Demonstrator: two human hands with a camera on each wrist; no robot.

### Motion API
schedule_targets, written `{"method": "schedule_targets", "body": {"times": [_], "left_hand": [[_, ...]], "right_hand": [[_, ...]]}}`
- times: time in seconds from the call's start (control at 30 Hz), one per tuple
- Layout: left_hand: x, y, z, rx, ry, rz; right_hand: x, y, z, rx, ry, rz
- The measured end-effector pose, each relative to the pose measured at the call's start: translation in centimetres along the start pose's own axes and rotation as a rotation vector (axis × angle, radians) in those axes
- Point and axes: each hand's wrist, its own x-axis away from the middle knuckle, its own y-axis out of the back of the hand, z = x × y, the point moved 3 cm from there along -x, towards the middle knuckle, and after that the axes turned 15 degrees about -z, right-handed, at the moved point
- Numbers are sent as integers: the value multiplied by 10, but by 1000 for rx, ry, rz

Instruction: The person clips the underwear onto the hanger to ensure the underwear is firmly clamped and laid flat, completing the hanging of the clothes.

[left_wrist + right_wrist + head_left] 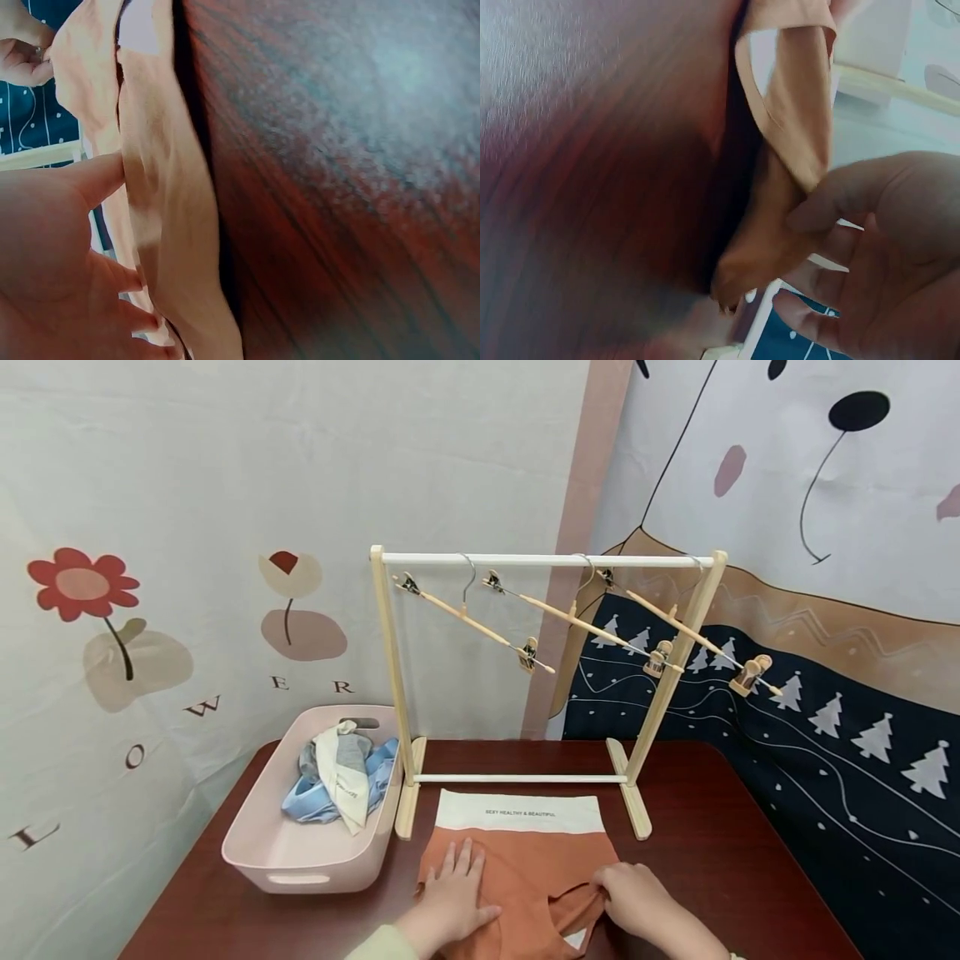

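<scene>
Orange top (525, 860) on the table (720, 860), seemingly being straightened, is pressed by the spread left hand (452, 900) and pinched by the right hand (634, 896); bunched fabric should likely be smoothed next.

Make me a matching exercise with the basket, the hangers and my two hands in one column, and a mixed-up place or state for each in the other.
1. Basket
2. Hangers
3. Left hand
4. Right hand

A. Hanging from the white rail
B. Pinching the edge of the orange garment
C. Pink, with cloths inside
D. Resting on the garment, fingers straight

Pairs: 1-C, 2-A, 3-D, 4-B
</scene>
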Motion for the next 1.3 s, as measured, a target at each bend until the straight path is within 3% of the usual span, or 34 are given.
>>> {"method": "schedule_targets", "body": {"times": [0.13, 0.2, 0.27, 0.33, 0.47, 0.53, 0.7, 0.77, 0.87, 0.93, 1.0, 1.1, 1.17, 1.23, 1.3], "left_hand": [[-1, -1, -2, 4, 18, -9], [-1, -1, -3, 8, 28, -13], [-1, -1, -3, 12, 37, -12], [-1, 0, -4, 16, 44, -11], [-1, 0, -4, 18, 48, -10], [-1, 0, -4, 18, 41, -17], [-1, -2, -4, 12, 25, -36], [-1, -2, -5, 13, 29, -39], [-1, -1, -5, 20, 34, -37], [0, 2, -6, 31, 35, -32], [0, 5, -7, 50, 37, -34], [-1, 10, -7, 65, 30, -63], [-2, 11, -6, 64, 17, -85], [-2, 9, -4, 50, 1, -83], [-2, 7, -1, 42, -10, -62]], "right_hand": [[-1, 4, 3, 140, 9, -139], [0, 4, 8, 136, 21, -151], [3, 3, 14, 73, 58, -98], [7, 0, 19, -27, 99, 19], [16, -10, 23, -192, 103, 271], [19, -14, 24, -227, 132, 302], [23, -19, 28, -276, 295, 255], [24, -18, 28, -308, 276, 323], [25, -14, 26, -338, 147, 446], [23, -9, 26, -349, 61, 473], [15, -3, 26, -332, 26, 388], [2, 0, 22, -199, 30, 184], [-3, -5, 16, -102, 9, 109], [-2, -14, 10, -42, -33, 132], [2, -24, 5, -33, -89, 224]]}}
